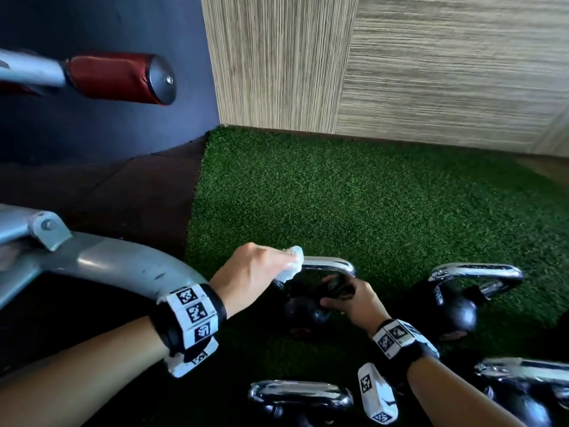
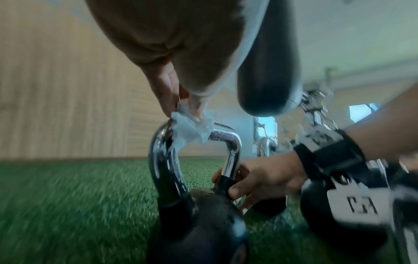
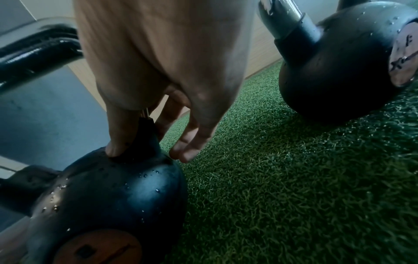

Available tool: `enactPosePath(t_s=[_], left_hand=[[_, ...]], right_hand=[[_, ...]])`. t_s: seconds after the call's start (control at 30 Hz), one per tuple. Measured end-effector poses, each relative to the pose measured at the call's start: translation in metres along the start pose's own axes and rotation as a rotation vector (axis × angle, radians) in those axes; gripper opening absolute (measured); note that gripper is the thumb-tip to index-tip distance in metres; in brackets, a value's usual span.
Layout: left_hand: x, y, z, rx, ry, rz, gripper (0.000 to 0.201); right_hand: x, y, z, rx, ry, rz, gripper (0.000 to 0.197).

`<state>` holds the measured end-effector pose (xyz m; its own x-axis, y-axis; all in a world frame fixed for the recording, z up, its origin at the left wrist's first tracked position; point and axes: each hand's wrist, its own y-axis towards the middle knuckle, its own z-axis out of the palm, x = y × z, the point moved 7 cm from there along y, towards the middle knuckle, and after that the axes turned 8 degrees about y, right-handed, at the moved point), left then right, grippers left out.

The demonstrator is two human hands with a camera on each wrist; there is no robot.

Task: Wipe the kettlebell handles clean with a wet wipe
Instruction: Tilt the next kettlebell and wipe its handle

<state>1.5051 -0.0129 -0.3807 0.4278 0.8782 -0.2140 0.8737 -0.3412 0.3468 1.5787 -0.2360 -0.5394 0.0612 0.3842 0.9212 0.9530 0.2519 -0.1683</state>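
A black kettlebell (image 1: 303, 312) (image 2: 203, 230) (image 3: 108, 194) with a chrome handle (image 1: 329, 264) (image 2: 230, 148) stands on green turf. My left hand (image 1: 255, 272) (image 2: 172, 100) holds a crumpled white wet wipe (image 1: 291, 263) (image 2: 192, 130) wrapped over the left end of that handle's top bar. My right hand (image 1: 348, 300) (image 2: 251, 180) (image 3: 158, 135) grips the black base of the handle's right leg, thumb on one side and fingers on the other, steadying the bell.
Other chrome-handled kettlebells stand at the right (image 1: 462, 297) (image 3: 339, 62), front (image 1: 300, 396) and far right (image 1: 523, 386). A grey machine frame (image 1: 107, 263) and red padded roller (image 1: 120, 78) lie left. Wood-grain walls (image 1: 400, 72) close the corner behind the turf (image 1: 354, 204).
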Motion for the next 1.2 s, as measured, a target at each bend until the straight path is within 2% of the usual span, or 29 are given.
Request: enactPosePath(t_s=[0.07,0.13,0.27,0.33,0.43,0.57,0.6,0.67,0.7,0.73,0.8,0.87,0.93,1.03,1.1,1.2], left_hand=[[0.029,-0.005,-0.004,-0.108,-0.223,-0.195,0.018],[0.045,-0.008,-0.002,-0.13,-0.344,-0.307,0.018],[0.047,-0.019,0.004,-0.184,-0.391,-0.3,0.02],[0.062,-0.032,0.015,-0.225,-0.366,-0.362,0.018],[0.08,-0.052,0.036,-0.192,-0.444,-0.5,0.016],[0.079,-0.062,0.052,-0.18,-0.621,-0.524,0.041],[0.081,-0.063,0.058,-0.167,-0.663,-0.536,0.041],[0.08,-0.068,0.073,-0.115,-0.718,-0.604,0.017],[0.077,-0.071,0.078,-0.089,-0.69,-0.635,0.018],[0.072,-0.072,0.084,-0.079,-0.675,-0.634,0.026],[0.069,-0.073,0.096,-0.042,-0.678,-0.637,0.011],[0.07,-0.07,0.099,0.009,-0.695,-0.587,0.032],[0.068,-0.067,0.094,0.089,-0.667,-0.551,0.04],[0.061,-0.063,0.088,0.168,-0.605,-0.514,0.031],[0.064,-0.063,0.086,0.122,-0.53,-0.541,0.016],[0.071,-0.054,0.084,0.024,-0.405,-0.564,0.04]], right_hand=[[0.002,0.0,0.0,-0.013,-0.019,0.008,0.065],[0.006,-0.002,0.0,-0.007,-0.012,0.004,0.061],[0.01,-0.005,0.0,-0.003,0.0,0.004,0.058],[0.008,-0.004,0.0,-0.008,-0.004,0.014,0.062],[0.008,-0.003,0.001,-0.005,-0.001,0.009,0.061],[0.01,-0.005,-0.001,-0.012,0.011,0.012,0.057],[0.011,-0.006,-0.001,-0.011,0.012,0.01,0.054],[0.013,-0.008,-0.002,-0.016,0.006,0.008,0.051],[0.015,-0.009,-0.003,-0.023,0.002,0.008,0.049],[0.017,-0.009,-0.003,-0.031,0.0,0.007,0.047],[0.018,-0.01,-0.003,-0.044,-0.015,0.011,0.045],[0.018,-0.011,-0.004,-0.063,-0.03,0.022,0.047],[0.016,-0.013,-0.005,-0.091,-0.033,0.043,0.048],[0.016,-0.02,-0.005,-0.147,-0.061,0.069,0.041],[0.018,-0.023,-0.003,-0.16,-0.106,0.075,0.044],[0.018,-0.029,-0.006,-0.154,-0.181,0.122,0.054]])
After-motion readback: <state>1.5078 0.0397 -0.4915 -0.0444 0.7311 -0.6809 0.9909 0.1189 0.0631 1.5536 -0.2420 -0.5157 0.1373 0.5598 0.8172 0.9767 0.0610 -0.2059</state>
